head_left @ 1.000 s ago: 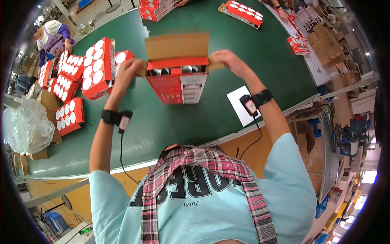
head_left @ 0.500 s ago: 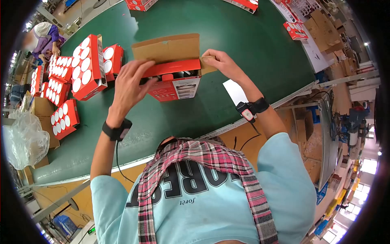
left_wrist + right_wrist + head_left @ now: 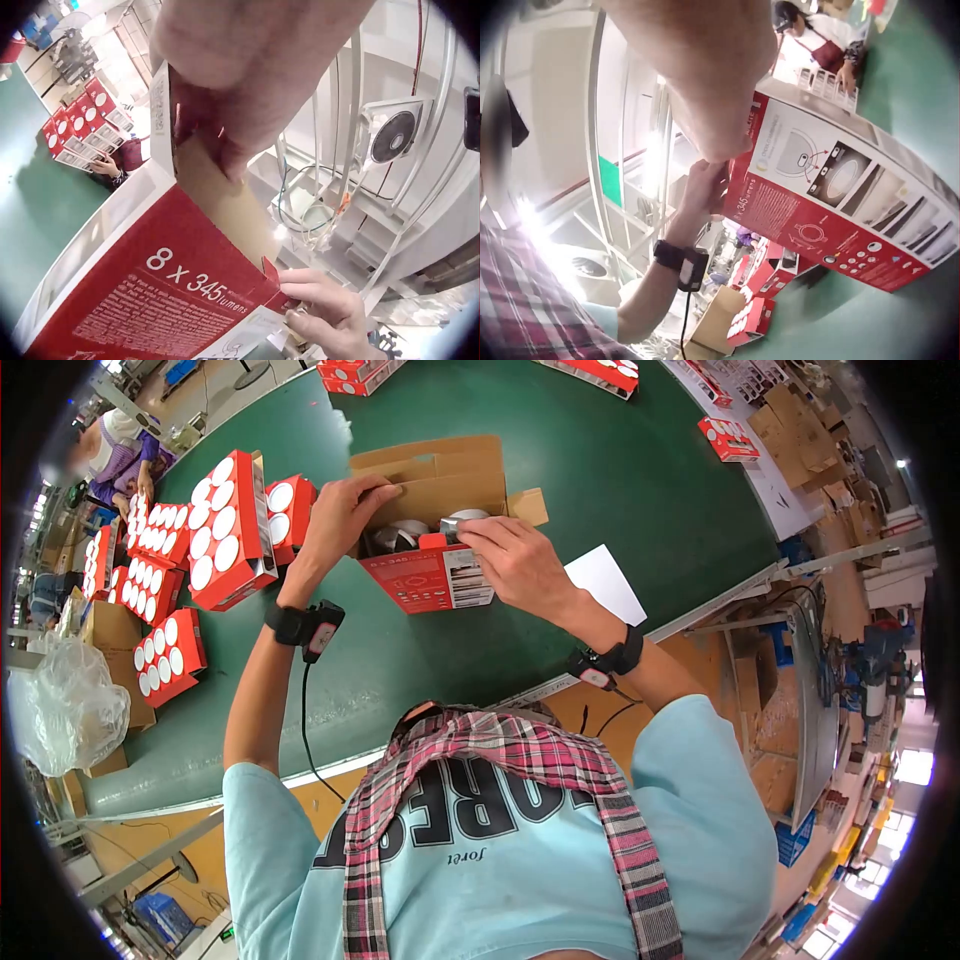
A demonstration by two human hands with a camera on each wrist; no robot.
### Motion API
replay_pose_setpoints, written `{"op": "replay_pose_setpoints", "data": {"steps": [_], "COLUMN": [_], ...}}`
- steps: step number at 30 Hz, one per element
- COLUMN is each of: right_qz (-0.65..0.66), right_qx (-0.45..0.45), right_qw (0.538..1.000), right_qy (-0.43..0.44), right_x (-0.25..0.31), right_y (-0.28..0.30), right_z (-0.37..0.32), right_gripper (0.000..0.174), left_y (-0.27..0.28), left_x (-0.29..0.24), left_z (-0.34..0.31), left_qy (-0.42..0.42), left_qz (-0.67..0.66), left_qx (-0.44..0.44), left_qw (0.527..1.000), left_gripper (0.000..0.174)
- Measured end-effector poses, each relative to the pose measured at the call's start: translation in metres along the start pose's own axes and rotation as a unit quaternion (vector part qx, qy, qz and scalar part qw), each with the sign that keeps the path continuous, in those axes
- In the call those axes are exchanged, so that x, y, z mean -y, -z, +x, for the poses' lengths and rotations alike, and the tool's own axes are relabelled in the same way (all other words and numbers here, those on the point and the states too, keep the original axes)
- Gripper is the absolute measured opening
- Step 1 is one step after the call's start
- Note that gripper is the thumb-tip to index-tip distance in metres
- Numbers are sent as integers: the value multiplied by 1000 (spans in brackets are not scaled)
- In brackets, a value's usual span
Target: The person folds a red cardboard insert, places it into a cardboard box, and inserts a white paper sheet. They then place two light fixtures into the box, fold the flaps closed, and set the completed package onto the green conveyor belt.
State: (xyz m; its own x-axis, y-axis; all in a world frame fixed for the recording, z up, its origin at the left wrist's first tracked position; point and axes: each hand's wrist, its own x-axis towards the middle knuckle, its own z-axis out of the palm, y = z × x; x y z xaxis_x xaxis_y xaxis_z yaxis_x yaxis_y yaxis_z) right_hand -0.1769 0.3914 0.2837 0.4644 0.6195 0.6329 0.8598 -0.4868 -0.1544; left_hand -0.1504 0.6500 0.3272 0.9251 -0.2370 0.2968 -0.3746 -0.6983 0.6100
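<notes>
A red carton stands upright on the green table, top open, printed "8 x 345 lumens" in the left wrist view. Its brown back lid is raised, and the right side flap sticks outward. Silvery round-rimmed items show inside. My left hand reaches over the left end, fingers stretched across the opening; in the left wrist view its fingertips touch brown board. At the front right edge, my right hand pinches the carton's rim between thumb and fingers, as the left wrist view shows.
Several red cartons with white circles stand to the left, near a clear plastic bag. A white sheet lies right of the carton. More cartons sit along the far side. Another person works at the far left.
My right hand has let go of the right side flap and moved left to the front rim. The left hand, earlier at the left flap, now reaches over the opening; that flap no longer sticks out.
</notes>
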Motion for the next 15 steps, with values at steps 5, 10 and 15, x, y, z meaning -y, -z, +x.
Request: {"op": "replay_pose_setpoints", "data": {"steps": [5,10,15], "right_qz": [84,54,-21], "right_qx": [-73,-253,-142], "right_qw": [993,951,897], "right_qy": [-49,-170,-418], "right_x": [12,-22,-135], "right_y": [18,59,-4], "right_z": [2,-31,-166], "right_gripper": [31,27,27], "left_y": [-3,-25,-44], "left_x": [-11,-28,-28], "left_z": [-7,-36,-35], "left_qy": [-19,-137,-148], "left_qz": [50,132,120], "left_qx": [-40,-231,-121], "left_qw": [998,954,974], "left_gripper": [19,33,60]}}
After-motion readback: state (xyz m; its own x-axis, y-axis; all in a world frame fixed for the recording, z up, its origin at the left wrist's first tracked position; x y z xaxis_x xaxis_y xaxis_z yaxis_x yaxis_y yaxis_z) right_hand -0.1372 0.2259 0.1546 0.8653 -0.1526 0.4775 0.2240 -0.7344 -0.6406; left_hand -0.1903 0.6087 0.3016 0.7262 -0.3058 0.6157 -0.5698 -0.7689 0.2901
